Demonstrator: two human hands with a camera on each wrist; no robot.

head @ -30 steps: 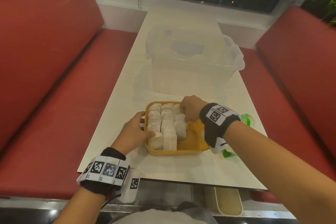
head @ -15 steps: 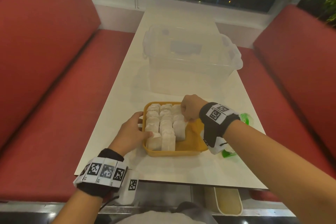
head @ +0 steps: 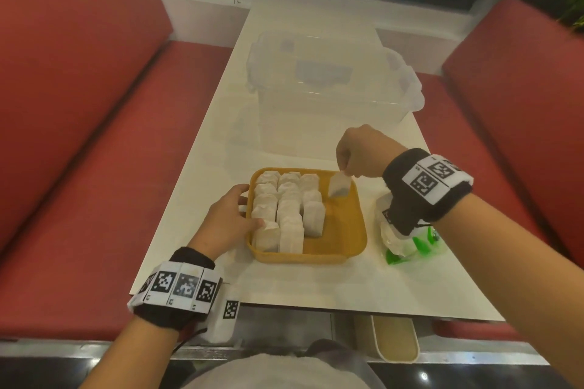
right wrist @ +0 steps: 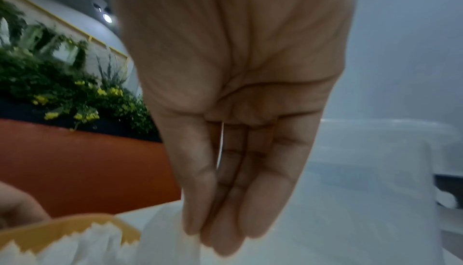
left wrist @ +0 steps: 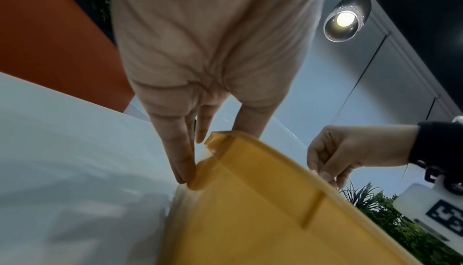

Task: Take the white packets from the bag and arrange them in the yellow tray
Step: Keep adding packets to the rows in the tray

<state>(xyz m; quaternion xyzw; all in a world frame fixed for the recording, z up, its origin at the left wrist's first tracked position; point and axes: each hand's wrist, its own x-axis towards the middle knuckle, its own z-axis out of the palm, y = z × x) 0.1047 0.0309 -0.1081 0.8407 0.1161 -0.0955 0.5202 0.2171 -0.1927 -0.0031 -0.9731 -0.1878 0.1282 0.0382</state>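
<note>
The yellow tray (head: pixel 344 230) sits on the white table, its left part filled with several white packets (head: pixel 286 208) standing in rows. My right hand (head: pixel 346 167) pinches one white packet (head: pixel 339 187) by its top edge over the tray's far right corner. In the right wrist view the fingers (right wrist: pixel 225 200) press together on that packet (right wrist: pixel 170 237). My left hand (head: pixel 227 218) rests against the tray's left rim, thumb touching the nearest packet; its straight fingers (left wrist: pixel 183 156) lie along the tray wall (left wrist: pixel 250 200). The green and clear bag (head: pixel 407 240) lies right of the tray, partly hidden by my right wrist.
A large clear plastic box (head: pixel 328 95) stands on the table (head: pixel 202 167) just beyond the tray. Red bench seats (head: pixel 79 136) run along both sides. A white bin (head: pixel 395 341) sits below the table's near edge.
My right hand has lifted away from the packed rows and moved right, now holding a single packet over the tray's far right corner. The left hand has stayed at the tray's left rim.
</note>
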